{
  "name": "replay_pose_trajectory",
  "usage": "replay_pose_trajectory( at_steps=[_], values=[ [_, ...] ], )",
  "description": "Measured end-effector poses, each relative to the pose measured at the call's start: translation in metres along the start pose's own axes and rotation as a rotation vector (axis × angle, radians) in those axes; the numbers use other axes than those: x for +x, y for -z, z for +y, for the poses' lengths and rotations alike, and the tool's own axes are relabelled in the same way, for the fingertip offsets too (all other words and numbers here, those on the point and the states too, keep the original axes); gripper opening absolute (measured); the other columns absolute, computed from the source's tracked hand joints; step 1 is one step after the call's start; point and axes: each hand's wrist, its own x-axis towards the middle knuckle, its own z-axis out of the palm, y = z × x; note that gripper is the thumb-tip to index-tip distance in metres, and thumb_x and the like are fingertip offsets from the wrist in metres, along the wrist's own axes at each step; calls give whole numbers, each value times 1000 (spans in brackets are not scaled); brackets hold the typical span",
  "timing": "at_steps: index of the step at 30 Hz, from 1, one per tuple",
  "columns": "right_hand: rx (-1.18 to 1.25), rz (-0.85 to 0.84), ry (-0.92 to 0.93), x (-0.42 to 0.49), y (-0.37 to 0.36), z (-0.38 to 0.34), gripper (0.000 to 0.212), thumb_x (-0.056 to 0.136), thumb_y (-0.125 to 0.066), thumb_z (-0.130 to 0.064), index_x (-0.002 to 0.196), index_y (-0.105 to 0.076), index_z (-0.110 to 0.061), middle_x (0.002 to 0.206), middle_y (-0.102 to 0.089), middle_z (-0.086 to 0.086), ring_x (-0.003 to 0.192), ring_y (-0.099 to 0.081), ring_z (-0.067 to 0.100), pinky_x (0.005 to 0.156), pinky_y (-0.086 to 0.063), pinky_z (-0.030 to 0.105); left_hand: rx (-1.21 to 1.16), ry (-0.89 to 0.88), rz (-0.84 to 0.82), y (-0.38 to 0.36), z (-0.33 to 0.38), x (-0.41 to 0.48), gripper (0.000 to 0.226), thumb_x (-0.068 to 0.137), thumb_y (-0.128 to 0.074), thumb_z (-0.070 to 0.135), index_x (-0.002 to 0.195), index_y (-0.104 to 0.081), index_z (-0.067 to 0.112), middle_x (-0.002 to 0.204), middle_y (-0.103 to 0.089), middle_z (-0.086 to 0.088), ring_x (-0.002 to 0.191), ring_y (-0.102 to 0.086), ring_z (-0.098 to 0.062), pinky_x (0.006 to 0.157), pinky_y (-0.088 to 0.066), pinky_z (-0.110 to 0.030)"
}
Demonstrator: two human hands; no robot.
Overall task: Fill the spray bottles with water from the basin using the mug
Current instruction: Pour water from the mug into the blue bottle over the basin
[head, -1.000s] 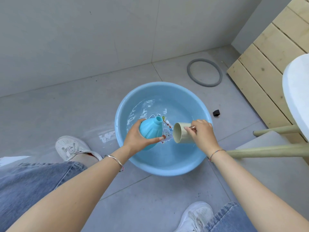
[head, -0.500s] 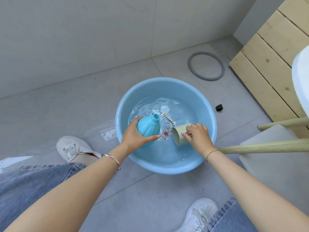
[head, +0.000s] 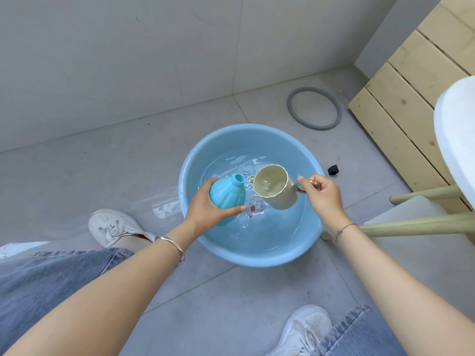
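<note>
A light blue basin (head: 257, 258) with water stands on the grey floor. My left hand (head: 205, 209) grips a turquoise spray bottle (head: 227, 194) with no cap, held over the basin with its open neck tilted toward the upper right. My right hand (head: 323, 199) holds a cream mug (head: 279, 194) by its handle, just right of the bottle neck. The mug hangs above the water with water inside it and its mouth turned toward me. A cartoon sticker shows on the basin bottom between bottle and mug.
A grey rubber ring (head: 313, 109) lies on the floor behind the basin. A small black cube (head: 333, 169) sits right of it. Wooden slats (head: 411, 98) and a white chair with wooden legs (head: 416, 226) stand at the right. My white shoes (head: 113, 227) flank the basin.
My right hand has lifted the mug out of the basin water and turned it more upright, next to the bottle neck. The bottle stays in my left hand.
</note>
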Motion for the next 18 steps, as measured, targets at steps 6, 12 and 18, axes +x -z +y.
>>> replay_pose_trajectory(
  at_steps=[6, 12, 18],
  values=[
    [87, 31, 147, -1, 7, -43, 37, 90, -59, -4, 60, -38, -11, 36, -41, -16, 47, -54, -8, 59, -41, 5, -12, -35, 2, 1, 11, -5, 83, 53, -93, 47, 121, -48, 36, 114, -60, 13, 102, -61, -11, 89, -53, -33],
    [35, 44, 282, -4, 17, -66, 44, 81, -67, -23, 48, -38, -23, 41, -46, -11, 62, -58, 15, 71, -42, 30, 9, -59, -6, -1, 22, -8, 81, 52, -93, 47, 117, -46, 40, 111, -58, 15, 102, -60, -12, 87, -53, -33],
    [-119, 76, 412, -12, 26, -77, 43, 77, -66, -31, 54, -35, -14, 61, -47, 22, 61, -45, 31, 59, -30, 29, 15, -58, -8, -4, 26, -7, 83, 49, -93, 53, 116, -45, 44, 112, -58, 14, 102, -60, -13, 83, -56, -36]
  ],
)
